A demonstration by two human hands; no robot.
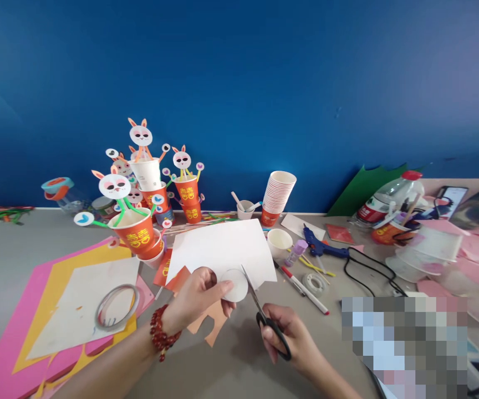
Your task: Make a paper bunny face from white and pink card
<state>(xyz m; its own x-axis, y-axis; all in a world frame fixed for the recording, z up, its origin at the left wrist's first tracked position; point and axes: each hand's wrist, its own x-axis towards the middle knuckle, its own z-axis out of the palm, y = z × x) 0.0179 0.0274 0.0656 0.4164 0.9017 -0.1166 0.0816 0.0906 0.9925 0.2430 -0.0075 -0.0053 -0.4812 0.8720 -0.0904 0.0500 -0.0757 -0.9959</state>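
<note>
Between the thumb and fingers of my left hand is a white paper circle, held over the table. My right hand grips black-handled scissors, fingers in the loops. The blades point up and left, right beside the circle's right edge; I cannot tell whether they touch it. Behind both hands lies a white sheet of paper. Orange paper scraps with cut-out gaps rest under my left hand.
Red paper cups with rabbit faces stand at the left, near coloured paper sheets and a tape roll. A cup stack, blue glue gun, red marker and plastic bottle are to the right.
</note>
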